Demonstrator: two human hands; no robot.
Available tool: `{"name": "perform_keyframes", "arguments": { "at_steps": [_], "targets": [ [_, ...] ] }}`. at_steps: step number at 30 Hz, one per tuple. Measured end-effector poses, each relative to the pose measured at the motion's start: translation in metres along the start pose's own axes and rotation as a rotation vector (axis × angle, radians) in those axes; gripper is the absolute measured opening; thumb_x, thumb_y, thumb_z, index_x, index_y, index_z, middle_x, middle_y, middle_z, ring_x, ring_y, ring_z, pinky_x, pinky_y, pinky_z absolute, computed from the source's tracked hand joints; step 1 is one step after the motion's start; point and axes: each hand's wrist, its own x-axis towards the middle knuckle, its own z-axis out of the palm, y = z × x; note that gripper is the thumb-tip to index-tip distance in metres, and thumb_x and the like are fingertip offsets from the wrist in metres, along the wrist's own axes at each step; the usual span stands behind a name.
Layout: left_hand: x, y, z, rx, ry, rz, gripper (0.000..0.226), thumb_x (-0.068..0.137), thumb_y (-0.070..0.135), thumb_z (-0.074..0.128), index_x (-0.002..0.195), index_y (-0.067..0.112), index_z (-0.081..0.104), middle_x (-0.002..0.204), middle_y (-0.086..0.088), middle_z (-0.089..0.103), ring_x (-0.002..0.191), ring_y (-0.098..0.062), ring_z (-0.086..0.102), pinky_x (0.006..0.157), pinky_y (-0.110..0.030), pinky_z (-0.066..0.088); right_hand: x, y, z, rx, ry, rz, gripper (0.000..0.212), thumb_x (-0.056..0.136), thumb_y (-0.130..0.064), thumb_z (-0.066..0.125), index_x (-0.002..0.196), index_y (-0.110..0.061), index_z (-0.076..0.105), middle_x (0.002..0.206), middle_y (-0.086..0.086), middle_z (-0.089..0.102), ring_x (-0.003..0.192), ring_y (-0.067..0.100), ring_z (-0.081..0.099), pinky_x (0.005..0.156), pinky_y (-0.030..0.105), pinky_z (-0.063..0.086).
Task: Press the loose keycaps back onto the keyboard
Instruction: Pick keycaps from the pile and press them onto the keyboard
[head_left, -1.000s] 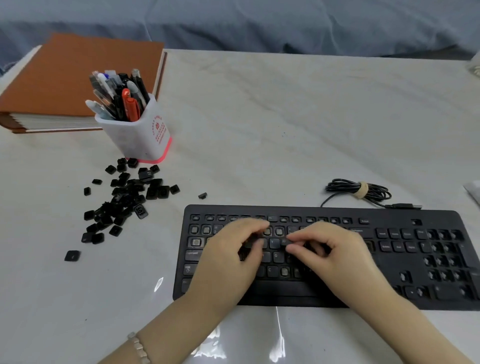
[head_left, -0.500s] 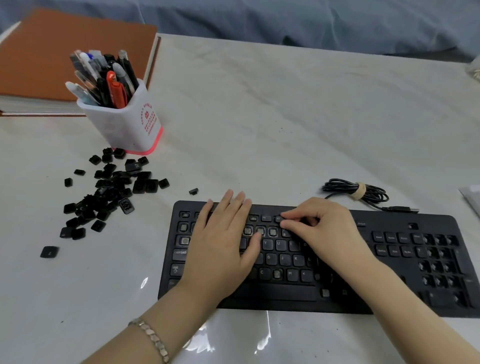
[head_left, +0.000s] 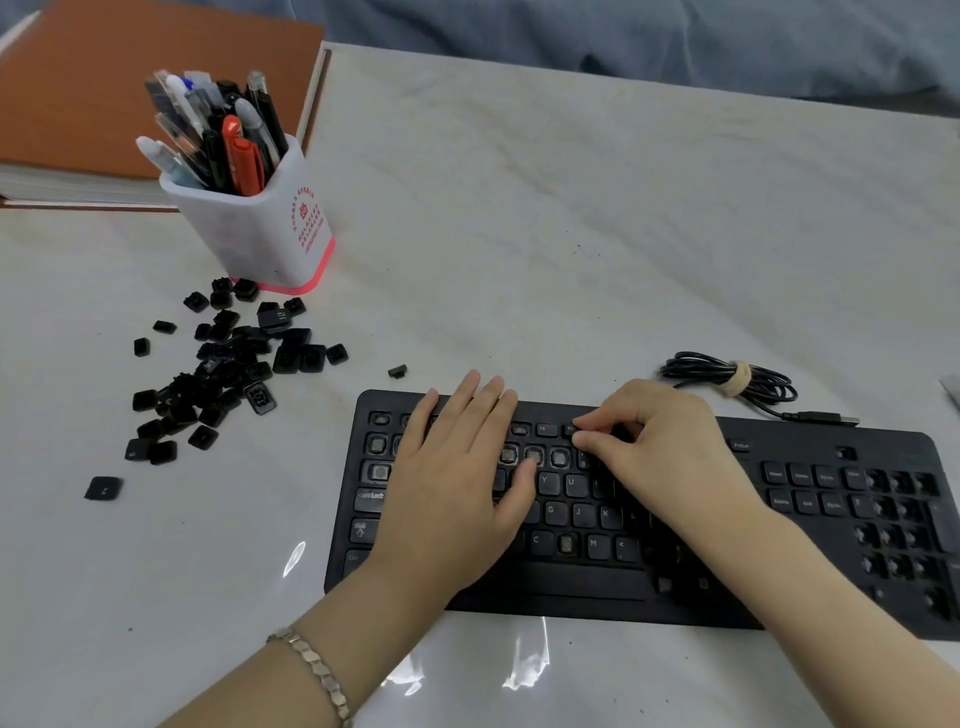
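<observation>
On the white table (head_left: 571, 234), toward its near edge, lies the black keyboard (head_left: 571, 605), several sockets bare. Loose keycaps (head_left: 228, 364) are heaped to its left, 1 stray keycap (head_left: 397, 371) just off its far-left corner. Left hand (head_left: 457, 483) rests flat on the left keys, fingers straight, holding nothing. Right hand (head_left: 660, 447) is curled, thumb and forefinger meeting at the upper rows; any keycap between them cannot be confirmed.

Head camera looks forward and down, close over the keyboard (head_left: 597, 519).
</observation>
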Motion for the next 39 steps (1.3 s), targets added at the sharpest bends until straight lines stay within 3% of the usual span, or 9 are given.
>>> {"name": "perform_keyframes", "arguments": {
  "at_steps": [3,6,9,16,20,27,30,36,39],
  "targets": [
    [0.0,0.0,0.0,0.002,-0.002,-0.001,0.048,0.087,0.036,0.042,0.123,0.008,0.058,0.131,-0.005,0.056,0.128,-0.019,0.045,0.111,-0.038,0.023,-0.002,-0.01,-0.003,-0.195,-0.062,-0.04,0.016,0.085,-0.021,0.059,0.093,-0.016,0.072,0.096,-0.003,0.058,0.091,0.016,0.054,0.076,0.025,0.04],
    [0.0,0.0,0.0,0.001,0.002,0.003,0.048,0.087,0.036,0.042,0.122,0.008,0.058,0.13,-0.005,0.057,0.128,-0.019,0.046,0.11,-0.038,0.024,-0.009,-0.018,-0.002,-0.397,-0.072,-0.148,0.024,0.09,-0.021,0.047,0.1,-0.014,0.067,0.101,-0.001,0.054,0.094,0.021,0.053,0.073,0.028,0.043],
    [0.0,0.0,0.0,-0.001,0.002,-0.002,0.048,0.087,0.036,0.042,0.122,0.008,0.058,0.13,-0.004,0.057,0.128,-0.019,0.046,0.109,-0.039,0.025,-0.009,-0.013,-0.005,-0.311,-0.058,-0.17,0.02,0.088,-0.023,0.052,0.097,-0.016,0.068,0.097,-0.001,0.056,0.09,0.019,0.055,0.076,0.03,0.044],
    [0.001,0.0,0.0,-0.01,-0.003,-0.002,0.048,0.086,0.037,0.042,0.123,0.009,0.058,0.13,-0.004,0.057,0.128,-0.019,0.045,0.11,-0.039,0.024,-0.004,0.003,-0.001,-0.124,-0.028,-0.132,0.01,0.08,-0.026,0.066,0.088,-0.022,0.07,0.082,-0.007,0.057,0.079,0.009,0.051,0.073,0.019,0.038],
    [0.001,0.0,0.001,-0.014,0.004,-0.005,0.048,0.086,0.036,0.042,0.122,0.009,0.058,0.13,-0.004,0.057,0.128,-0.018,0.045,0.11,-0.039,0.024,-0.007,-0.003,-0.002,-0.231,-0.001,-0.234,0.013,0.085,-0.023,0.06,0.092,-0.015,0.068,0.091,-0.001,0.058,0.084,0.019,0.056,0.073,0.034,0.047],
    [0.001,0.0,0.002,-0.015,0.032,0.009,0.047,0.086,0.035,0.044,0.121,0.008,0.059,0.129,-0.004,0.058,0.127,-0.019,0.047,0.109,-0.039,0.025,-0.006,-0.011,-0.003,-0.376,-0.011,-0.303,0.019,0.09,-0.021,0.052,0.096,-0.011,0.066,0.098,0.002,0.056,0.091,0.024,0.055,0.065,0.027,0.035],
    [0.0,-0.001,0.002,-0.009,0.037,0.016,0.047,0.086,0.034,0.044,0.121,0.008,0.059,0.129,-0.005,0.058,0.126,-0.02,0.047,0.108,-0.04,0.026,-0.003,-0.019,-0.003,-0.533,-0.108,-0.281,0.024,0.093,-0.022,0.043,0.104,-0.014,0.061,0.106,0.0,0.05,0.098,0.02,0.049,0.066,0.025,0.033],
    [0.0,-0.002,0.003,-0.009,0.041,0.021,0.046,0.086,0.034,0.045,0.121,0.007,0.059,0.129,-0.005,0.058,0.127,-0.02,0.047,0.108,-0.04,0.027,0.0,-0.03,-0.002,-0.698,-0.187,-0.317,0.017,0.092,-0.013,0.042,0.099,-0.011,0.058,0.094,0.001,0.04,0.086,0.02,0.04,0.051,0.024,0.023],
    [0.0,-0.001,0.002,-0.012,0.033,0.016,0.046,0.086,0.034,0.045,0.121,0.008,0.059,0.128,-0.004,0.058,0.127,-0.02,0.047,0.108,-0.04,0.027,-0.003,-0.02,-0.002,-0.729,-0.106,-0.331,0.004,0.079,-0.015,0.064,0.082,-0.012,0.065,0.086,0.001,0.051,0.078,0.021,0.052,0.052,0.025,0.032]
  ]
}}
